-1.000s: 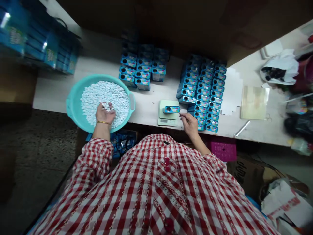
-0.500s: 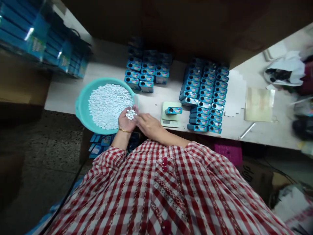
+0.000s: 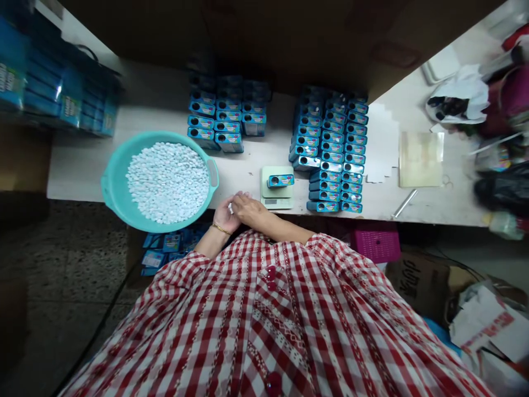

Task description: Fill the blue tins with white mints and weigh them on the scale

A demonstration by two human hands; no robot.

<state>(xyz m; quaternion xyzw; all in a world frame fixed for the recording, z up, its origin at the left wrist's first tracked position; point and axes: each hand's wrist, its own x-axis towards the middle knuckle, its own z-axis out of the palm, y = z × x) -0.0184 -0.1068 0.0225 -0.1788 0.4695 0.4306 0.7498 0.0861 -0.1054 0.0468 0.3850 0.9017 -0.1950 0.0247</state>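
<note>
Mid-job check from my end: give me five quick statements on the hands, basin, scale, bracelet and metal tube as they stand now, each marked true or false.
1. The turquoise basin holds small white pieces. True.
2. Two blue tins rest on the scale. False: a single blue tin rests on it.
3. The left hand and the right hand are together, to the right of the basin. True.
4. The gold bracelet is on the right wrist. False: it is on the left wrist.
5. The metal tube lies on the table, to the right of the scale. True.
</note>
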